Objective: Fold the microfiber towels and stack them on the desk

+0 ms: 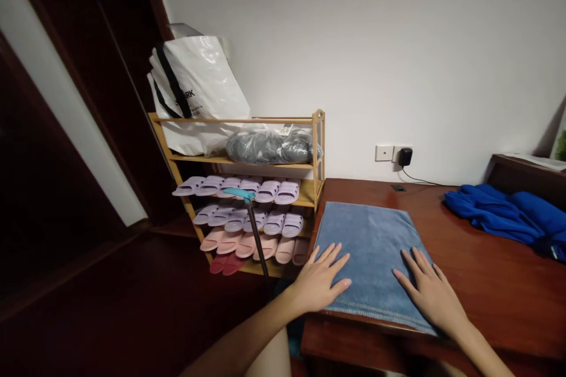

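Observation:
A blue-grey towel-like cloth (369, 241), folded into a flat rectangle, lies at the front left of the wooden table (481, 283). Its stitched near edge runs along the table's front edge. My left hand (321, 280) rests on the cloth's left part, palm down, fingers spread. On the right side of the cloth, my right hand (428, 288) also lies flat with its fingers apart. Neither hand grips anything.
A bundled bright blue cloth (508, 212) lies at the table's right. Left of the table stands a wooden shoe rack (319, 153) with several slippers (267, 190) and a white bag (203, 79). A dark-handled tool (257, 238) leans before it. A black plug (405, 157) sits in the wall.

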Available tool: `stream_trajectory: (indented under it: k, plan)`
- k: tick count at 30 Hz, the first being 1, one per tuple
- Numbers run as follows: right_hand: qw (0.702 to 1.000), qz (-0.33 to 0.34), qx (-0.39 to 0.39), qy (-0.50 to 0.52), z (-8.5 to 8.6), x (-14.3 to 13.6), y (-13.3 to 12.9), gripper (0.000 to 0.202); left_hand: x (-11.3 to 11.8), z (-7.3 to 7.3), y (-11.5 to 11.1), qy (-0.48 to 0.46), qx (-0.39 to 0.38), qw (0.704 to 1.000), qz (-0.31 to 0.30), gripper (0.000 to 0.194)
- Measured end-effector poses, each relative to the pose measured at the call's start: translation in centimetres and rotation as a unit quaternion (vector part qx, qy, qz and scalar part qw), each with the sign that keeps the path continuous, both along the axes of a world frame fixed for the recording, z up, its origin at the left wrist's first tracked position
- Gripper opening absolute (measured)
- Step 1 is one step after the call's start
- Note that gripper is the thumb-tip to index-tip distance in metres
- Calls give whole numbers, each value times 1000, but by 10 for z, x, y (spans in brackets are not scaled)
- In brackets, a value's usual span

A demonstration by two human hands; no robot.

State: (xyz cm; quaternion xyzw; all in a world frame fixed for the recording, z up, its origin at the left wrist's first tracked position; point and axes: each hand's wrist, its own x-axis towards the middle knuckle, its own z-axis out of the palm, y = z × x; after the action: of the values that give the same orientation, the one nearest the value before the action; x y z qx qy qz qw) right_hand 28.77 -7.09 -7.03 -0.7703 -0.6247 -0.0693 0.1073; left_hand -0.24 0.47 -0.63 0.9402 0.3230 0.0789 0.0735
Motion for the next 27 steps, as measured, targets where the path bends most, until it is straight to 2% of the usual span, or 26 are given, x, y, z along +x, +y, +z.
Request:
stream_trajectory:
  k: [3,6,8,11,15,17,20,24,27]
  plan:
    - [999,5,24,-31,-5,-9,-8,82,-3,1,-8,-5,3,1000,-30,58]
    - [999,-10,9,-43,-8,-14,-3,86,-3,-2,-2,4,0,999,-45,61]
    - [999,-7,-21,-33,-4,-11,11,85,1,-5,12,7,3,999,-37,61]
    - [998,-3,-64,-21,10,-4,37,80,11,-6,35,11,11,1000,-22,61]
    - [996,-43,-69,-38,28,-7,52,92,28,-1,40,18,32,999,28,69]
    - [997,-43,-63,-25,28,-13,53,96,37,-2,35,4,37,999,36,71]
    - [997,-32,-69,-5,18,-17,59,89,47,-9,39,-10,21,999,34,68]
    - [997,10,-77,6,5,-1,89,87,55,-19,78,6,-4,1000,13,67]
    - [996,29,-86,23,5,15,124,88,64,-20,116,4,3,1000,16,66]
